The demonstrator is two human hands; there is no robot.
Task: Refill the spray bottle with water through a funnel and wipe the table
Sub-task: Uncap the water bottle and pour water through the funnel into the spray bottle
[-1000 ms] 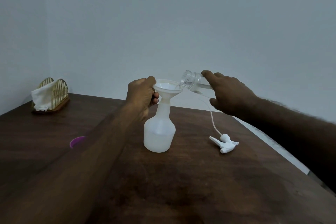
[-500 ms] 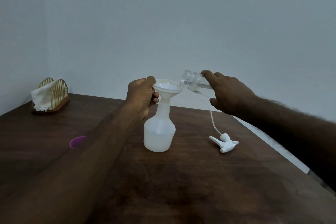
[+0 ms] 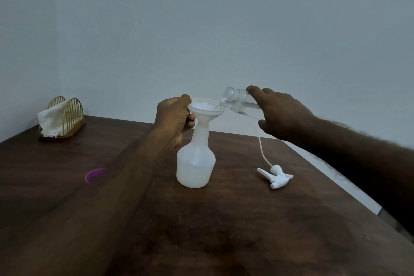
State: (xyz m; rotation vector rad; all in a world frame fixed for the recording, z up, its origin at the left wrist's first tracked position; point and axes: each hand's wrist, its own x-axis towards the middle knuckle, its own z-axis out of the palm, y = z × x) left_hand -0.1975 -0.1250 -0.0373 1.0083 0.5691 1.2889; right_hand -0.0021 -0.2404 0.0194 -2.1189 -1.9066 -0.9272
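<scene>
A translucent white spray bottle [image 3: 195, 163] stands upright in the middle of the dark wooden table [image 3: 246, 219], partly filled. A white funnel [image 3: 205, 110] sits in its neck. My left hand [image 3: 173, 116] grips the funnel's rim and stem from the left. My right hand [image 3: 282, 114] holds a clear water bottle [image 3: 237, 101] tilted almost flat, its open mouth over the funnel's right rim, water running in. The white trigger sprayer head [image 3: 276, 177] lies on the table to the right, its dip tube curving back.
A gold wire holder with a white cloth [image 3: 61, 119] stands at the far left corner near the wall. A purple cap [image 3: 94, 175] lies left of my left forearm. The table's right edge [image 3: 336, 175] runs diagonally beside a pale floor.
Almost nothing has moved; both hands hold their places while the clear bottle stays tilted over the funnel.
</scene>
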